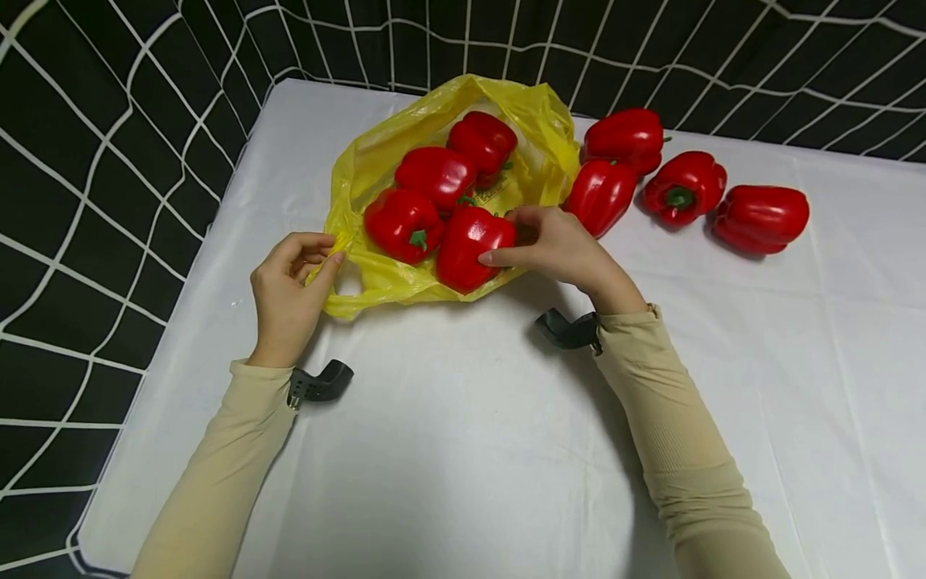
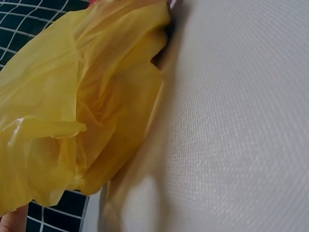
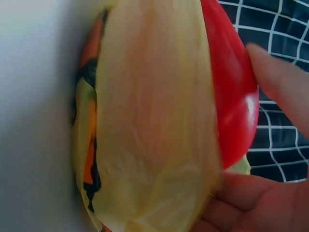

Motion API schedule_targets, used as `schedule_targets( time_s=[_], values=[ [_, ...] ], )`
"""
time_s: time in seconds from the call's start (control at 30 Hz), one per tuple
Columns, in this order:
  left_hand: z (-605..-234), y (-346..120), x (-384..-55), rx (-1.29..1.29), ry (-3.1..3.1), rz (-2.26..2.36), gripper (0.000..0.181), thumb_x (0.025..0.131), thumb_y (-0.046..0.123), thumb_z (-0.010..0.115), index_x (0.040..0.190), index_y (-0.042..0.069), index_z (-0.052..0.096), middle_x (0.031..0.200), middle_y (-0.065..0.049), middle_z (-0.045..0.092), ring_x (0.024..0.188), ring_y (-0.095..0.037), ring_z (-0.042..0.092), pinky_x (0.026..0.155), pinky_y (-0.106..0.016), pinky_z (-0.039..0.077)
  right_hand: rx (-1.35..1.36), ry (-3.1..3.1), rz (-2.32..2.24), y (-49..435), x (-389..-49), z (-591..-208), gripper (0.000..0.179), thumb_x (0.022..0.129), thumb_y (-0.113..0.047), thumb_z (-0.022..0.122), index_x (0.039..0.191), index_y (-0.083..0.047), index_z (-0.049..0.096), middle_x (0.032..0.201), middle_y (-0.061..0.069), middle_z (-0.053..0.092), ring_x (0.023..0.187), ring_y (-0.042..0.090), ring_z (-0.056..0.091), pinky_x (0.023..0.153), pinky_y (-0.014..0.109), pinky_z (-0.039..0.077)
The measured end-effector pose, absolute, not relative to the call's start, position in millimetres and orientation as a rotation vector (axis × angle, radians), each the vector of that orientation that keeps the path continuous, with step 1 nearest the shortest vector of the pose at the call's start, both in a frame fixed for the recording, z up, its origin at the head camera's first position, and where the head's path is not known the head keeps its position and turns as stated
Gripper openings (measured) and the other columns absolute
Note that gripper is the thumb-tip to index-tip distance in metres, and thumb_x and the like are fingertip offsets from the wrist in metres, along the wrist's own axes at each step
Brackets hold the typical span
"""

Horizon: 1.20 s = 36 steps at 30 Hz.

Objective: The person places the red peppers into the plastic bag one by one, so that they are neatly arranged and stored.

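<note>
A yellow plastic bag (image 1: 354, 185) lies with its mouth spread, several red bell peppers inside it. My left hand (image 1: 285, 289) pinches the bag's left edge between thumb and fingers; the left wrist view shows the crumpled yellow plastic (image 2: 116, 96) and one fingertip. With my right hand (image 1: 560, 249) I grip the front bell pepper (image 1: 473, 245) in the bag, thumb on its near side, the other fingers behind it and partly hidden. In the right wrist view that red pepper (image 3: 231, 82) shows above the bag's side (image 3: 154, 116), with the thumb against it.
Right of the bag lie more red bell peppers: one (image 1: 600, 195) against the bag, one (image 1: 624, 138) behind it, another (image 1: 683, 189) and the farthest (image 1: 761, 219). A white cloth (image 1: 448, 450) covers the table. Black panels with white netting (image 1: 506, 40) stand behind and left.
</note>
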<state>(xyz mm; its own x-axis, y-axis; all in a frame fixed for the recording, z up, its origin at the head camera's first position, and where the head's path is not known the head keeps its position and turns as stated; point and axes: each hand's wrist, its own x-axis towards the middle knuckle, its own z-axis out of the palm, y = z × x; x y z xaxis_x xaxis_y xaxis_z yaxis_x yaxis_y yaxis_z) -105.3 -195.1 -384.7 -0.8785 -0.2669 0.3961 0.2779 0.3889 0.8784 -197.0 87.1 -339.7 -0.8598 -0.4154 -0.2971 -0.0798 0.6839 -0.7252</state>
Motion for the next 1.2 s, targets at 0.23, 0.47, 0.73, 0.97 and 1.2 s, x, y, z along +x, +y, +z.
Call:
schedule_targets(
  time_s=[0.23,0.47,0.73,0.97,1.2],
  values=[
    [-384,-195,-105,-0.005,-2.179,-1.513,0.019,0.080,-0.008,0.069,0.097,-0.012,0.064,0.090,-0.020,0.064,0.079,-0.003,0.057,0.075,-0.014,0.050,-0.393,2.390,-0.939,90,-197,-337,0.072,0.078,-0.040,0.075,0.132,0.001,0.050,0.114,0.014,0.061,0.104,0.026,0.051,0.090,0.043,0.046],
    [-384,-195,-105,-0.005,-2.183,-1.510,0.018,0.080,-0.008,0.069,0.097,-0.012,0.064,0.091,-0.020,0.064,0.079,-0.003,0.057,0.075,-0.013,0.050,-0.406,2.395,-0.971,91,-198,-339,0.066,0.078,-0.039,0.075,0.128,-0.002,0.055,0.108,0.012,0.063,0.100,0.024,0.053,0.087,0.040,0.048],
    [-385,-195,-105,-0.009,-2.186,-1.508,0.019,0.080,-0.008,0.069,0.098,-0.012,0.064,0.091,-0.020,0.064,0.079,-0.004,0.057,0.075,-0.014,0.050,-0.414,2.437,-1.077,97,-199,-337,0.060,0.078,-0.035,0.077,0.125,-0.004,0.058,0.114,0.010,0.063,0.103,0.021,0.058,0.088,0.036,0.048],
    [-385,-195,-105,-0.002,-2.185,-1.504,0.019,0.080,-0.008,0.070,0.098,-0.012,0.064,0.090,-0.020,0.065,0.079,-0.004,0.057,0.074,-0.013,0.050,-0.394,2.449,-1.238,109,-197,-325,0.050,0.082,-0.026,0.074,0.123,0.000,0.059,0.115,0.015,0.063,0.103,0.022,0.060,0.084,0.029,0.052],
    [-383,-194,-104,-0.001,-2.184,-1.511,0.020,0.079,-0.009,0.069,0.098,-0.013,0.064,0.090,-0.021,0.064,0.079,-0.003,0.057,0.074,-0.013,0.050,-0.261,2.507,-1.459,126,-197,-313,0.043,0.083,-0.024,0.074,0.117,0.001,0.064,0.108,0.011,0.065,0.090,0.015,0.062,0.072,0.019,0.052]
  ],
)
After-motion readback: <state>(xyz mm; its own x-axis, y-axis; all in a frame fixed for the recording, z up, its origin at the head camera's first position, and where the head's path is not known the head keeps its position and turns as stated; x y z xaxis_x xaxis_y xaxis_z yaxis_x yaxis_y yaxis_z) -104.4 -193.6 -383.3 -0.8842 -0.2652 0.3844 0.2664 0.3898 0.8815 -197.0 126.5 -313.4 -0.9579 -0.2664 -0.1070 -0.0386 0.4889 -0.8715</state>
